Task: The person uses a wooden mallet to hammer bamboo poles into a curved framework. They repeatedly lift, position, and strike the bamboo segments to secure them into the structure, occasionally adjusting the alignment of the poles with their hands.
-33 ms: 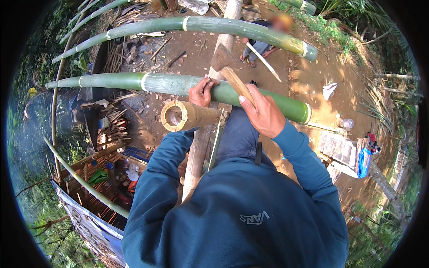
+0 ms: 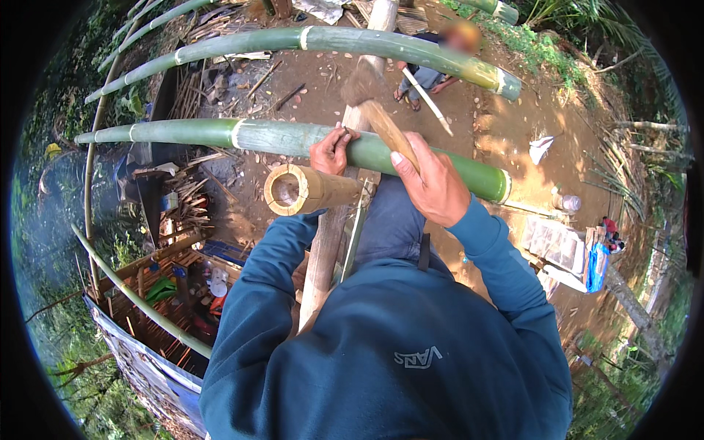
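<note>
In my right hand (image 2: 434, 180) is the wooden handle of a hammer (image 2: 389, 126). Its broad dark head, smeared by motion, is raised over the green bamboo pole (image 2: 282, 138). My left hand (image 2: 334, 152) rests against that pole with thumb and fingers pinched together. A small dark thing shows at its fingertips, too small to name. Just below my left hand, the open end of a dry, tan bamboo post (image 2: 317, 192) points up. The green pole lies across a light wooden beam (image 2: 323, 282) that runs away from me.
Another green bamboo pole (image 2: 352, 40) crosses the beam farther off. Beyond the poles, a person (image 2: 427, 79) on the ground is beside a pale stick (image 2: 429, 101). At the left below is a wooden-framed structure (image 2: 136, 293); a white-topped table (image 2: 554, 246) stands at the right.
The hammer head has shifted slightly up and to the left. My left hand stays where it was. The pale stick near the other person has moved a little left.
</note>
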### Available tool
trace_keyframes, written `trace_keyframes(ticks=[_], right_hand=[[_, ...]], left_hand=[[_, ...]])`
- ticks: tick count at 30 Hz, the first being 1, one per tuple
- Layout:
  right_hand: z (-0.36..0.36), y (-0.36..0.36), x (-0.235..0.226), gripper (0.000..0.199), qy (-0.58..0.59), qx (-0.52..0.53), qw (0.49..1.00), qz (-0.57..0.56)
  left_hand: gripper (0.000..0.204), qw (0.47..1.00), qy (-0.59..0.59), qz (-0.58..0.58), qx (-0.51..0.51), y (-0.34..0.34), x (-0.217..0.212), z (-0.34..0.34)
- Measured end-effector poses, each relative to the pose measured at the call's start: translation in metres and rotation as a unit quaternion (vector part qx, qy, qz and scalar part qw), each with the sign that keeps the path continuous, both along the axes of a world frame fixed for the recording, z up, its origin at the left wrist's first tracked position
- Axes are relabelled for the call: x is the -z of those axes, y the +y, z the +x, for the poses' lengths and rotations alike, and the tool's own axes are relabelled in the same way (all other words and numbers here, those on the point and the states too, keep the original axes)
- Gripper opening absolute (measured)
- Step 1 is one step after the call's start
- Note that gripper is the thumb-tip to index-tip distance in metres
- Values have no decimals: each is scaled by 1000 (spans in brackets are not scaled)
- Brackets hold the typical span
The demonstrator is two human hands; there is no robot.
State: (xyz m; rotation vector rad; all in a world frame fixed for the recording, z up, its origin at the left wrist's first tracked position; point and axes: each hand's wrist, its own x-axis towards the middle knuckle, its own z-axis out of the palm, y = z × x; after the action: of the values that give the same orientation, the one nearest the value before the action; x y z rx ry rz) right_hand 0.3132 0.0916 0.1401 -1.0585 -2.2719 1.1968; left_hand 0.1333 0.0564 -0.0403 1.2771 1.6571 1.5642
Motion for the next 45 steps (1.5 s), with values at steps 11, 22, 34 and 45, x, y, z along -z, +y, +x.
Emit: trace_keyframes(ticks=[11, 22, 34, 45], right_hand=[[-8, 11, 11, 27, -87, -47, 995, 32], [-14, 17, -8, 27, -98, -44, 994, 24], [-17, -7, -13, 28, -7, 26, 999, 18], [-17, -17, -10, 30, 40, 63, 997, 23]], left_hand=[[11, 995, 88, 31, -32, 3, 0, 1], [13, 997, 30, 63, -27, -3, 17, 4], [11, 993, 76, 84, -12, -6, 19, 2], [26, 989, 99, 105, -14, -3, 18, 2]])
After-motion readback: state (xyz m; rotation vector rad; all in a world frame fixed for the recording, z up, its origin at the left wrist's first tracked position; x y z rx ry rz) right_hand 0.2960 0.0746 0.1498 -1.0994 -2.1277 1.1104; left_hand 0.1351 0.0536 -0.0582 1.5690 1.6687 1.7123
